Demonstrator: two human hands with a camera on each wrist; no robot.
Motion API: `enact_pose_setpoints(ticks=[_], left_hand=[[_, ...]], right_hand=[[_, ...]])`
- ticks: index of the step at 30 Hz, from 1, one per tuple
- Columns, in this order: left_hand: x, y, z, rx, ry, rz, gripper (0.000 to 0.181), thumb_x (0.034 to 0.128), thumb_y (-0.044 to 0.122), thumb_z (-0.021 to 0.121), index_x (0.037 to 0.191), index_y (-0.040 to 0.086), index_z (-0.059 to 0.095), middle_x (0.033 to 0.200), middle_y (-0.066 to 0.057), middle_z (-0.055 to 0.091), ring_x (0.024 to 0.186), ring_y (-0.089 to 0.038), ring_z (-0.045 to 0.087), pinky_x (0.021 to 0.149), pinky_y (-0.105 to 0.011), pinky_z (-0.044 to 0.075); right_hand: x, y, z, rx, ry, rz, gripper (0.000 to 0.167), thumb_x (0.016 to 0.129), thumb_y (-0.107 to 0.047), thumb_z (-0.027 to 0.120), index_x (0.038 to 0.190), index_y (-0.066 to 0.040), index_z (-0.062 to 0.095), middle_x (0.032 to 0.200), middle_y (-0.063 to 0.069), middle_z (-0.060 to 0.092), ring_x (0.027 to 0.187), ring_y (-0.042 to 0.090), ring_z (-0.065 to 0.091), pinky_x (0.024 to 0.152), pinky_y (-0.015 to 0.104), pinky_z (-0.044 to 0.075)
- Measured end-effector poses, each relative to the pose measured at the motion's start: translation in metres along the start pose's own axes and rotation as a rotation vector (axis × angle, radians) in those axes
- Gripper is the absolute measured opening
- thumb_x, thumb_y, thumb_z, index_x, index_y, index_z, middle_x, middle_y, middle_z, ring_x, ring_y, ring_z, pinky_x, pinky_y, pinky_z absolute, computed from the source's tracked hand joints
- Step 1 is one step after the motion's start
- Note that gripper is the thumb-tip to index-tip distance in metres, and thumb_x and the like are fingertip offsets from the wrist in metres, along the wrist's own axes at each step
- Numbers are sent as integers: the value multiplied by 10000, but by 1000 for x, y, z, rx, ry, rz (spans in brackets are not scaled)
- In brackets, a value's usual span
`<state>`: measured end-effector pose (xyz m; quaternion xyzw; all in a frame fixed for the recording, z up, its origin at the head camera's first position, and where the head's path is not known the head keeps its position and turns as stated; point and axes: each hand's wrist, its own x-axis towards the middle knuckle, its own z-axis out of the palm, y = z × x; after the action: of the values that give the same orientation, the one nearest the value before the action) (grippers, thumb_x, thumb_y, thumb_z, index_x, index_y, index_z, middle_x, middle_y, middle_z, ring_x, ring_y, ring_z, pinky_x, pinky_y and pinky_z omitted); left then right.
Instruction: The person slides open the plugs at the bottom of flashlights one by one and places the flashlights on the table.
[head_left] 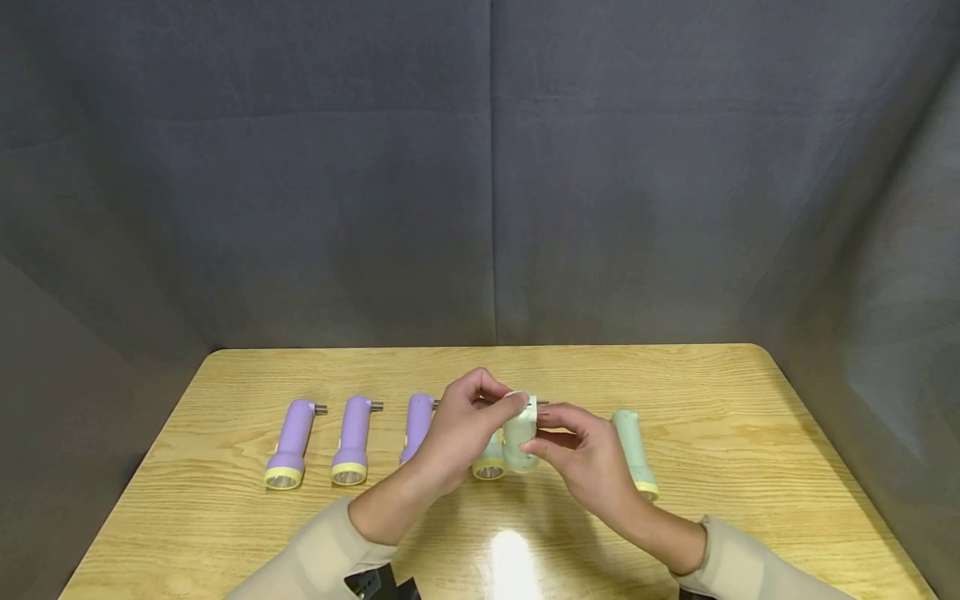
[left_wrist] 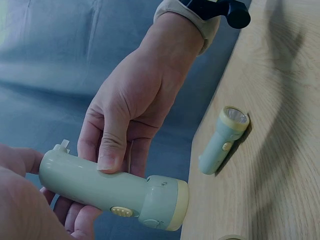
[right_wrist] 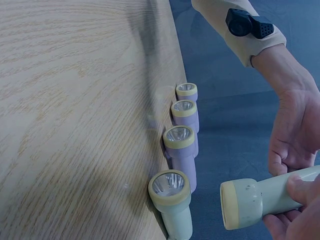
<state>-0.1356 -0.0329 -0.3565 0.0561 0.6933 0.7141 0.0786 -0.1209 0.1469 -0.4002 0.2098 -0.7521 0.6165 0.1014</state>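
Observation:
Above the table, both hands hold one pale green flashlight (head_left: 519, 437) with a cream lens rim. Its head points down and its tail end is up. My left hand (head_left: 461, 429) holds the tail end, thumb across the top. Around the body curls my right hand (head_left: 596, 462), its thumb on the barrel and its fingers behind. In the left wrist view a small plug piece (left_wrist: 64, 144) sticks out sideways at the tail, beside the left fingertips. A cream slide switch (left_wrist: 122, 212) shows on the barrel. The right hand's finger ends are partly hidden behind the flashlight.
Purple flashlights (head_left: 292, 442) lie in a row at the left, metal plug prongs (head_left: 321, 409) jutting from their tails. One green flashlight (head_left: 489, 467) lies partly behind the hands, another green flashlight (head_left: 632, 442) to the right. The wooden table (head_left: 750, 533) meets a grey curtain (head_left: 480, 208).

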Motion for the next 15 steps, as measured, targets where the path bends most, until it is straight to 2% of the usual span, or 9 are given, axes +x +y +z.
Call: enact_pose_setpoints(ticks=[7,15], left_hand=[[2,-3,0,2,1,4,208,920,143,748,859,43,576,848,-45,616,789,-155,604,714,-289,503],[3,-4,-1,7,-3,0,241,920,162,763,839,48,567,861,-53,619,793,-156,619,681,-269,505]], right_hand=[[1,-1,0,-20,-12,3,316,779,77,815,1084,33,747,1101,156,741,1003,95,705,816,319,606],[3,-1,1,-24,-17,19,305,775,63,824,1069,27,752,1082,145,749,990,110,710,795,315,609]])
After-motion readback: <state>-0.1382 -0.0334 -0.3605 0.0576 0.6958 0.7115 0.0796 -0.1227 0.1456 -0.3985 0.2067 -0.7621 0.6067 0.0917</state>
